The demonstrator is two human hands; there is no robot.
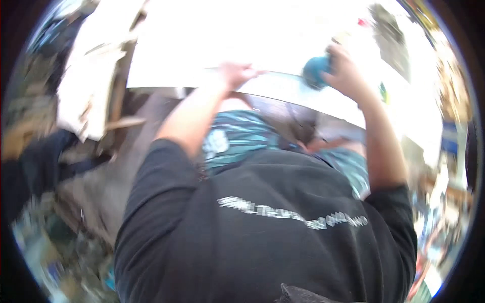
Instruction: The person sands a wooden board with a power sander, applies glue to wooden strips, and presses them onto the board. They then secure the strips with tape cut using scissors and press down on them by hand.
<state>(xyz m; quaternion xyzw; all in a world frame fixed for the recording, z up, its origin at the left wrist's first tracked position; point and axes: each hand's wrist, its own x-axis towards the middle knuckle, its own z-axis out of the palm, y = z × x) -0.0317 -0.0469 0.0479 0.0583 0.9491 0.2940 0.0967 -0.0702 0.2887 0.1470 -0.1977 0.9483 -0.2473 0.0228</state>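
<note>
My right hand (346,73) is closed round a teal round-bodied tool (317,71), held over the right part of a white board or tabletop (202,33). Blur and glare hide the tool's exact kind. My left hand (236,76) is at the near edge of the white surface, a finger stretched out to the right and no object visible in it. Its other fingers are smeared by motion.
Beyond my right hand lies a greyish dark patch (390,30). A pale, torn-edged sheet (91,70) is at the left. A dark sleeve (40,161), apparently another person's, reaches in from the left. Blurred clutter (76,252) fills the lower left.
</note>
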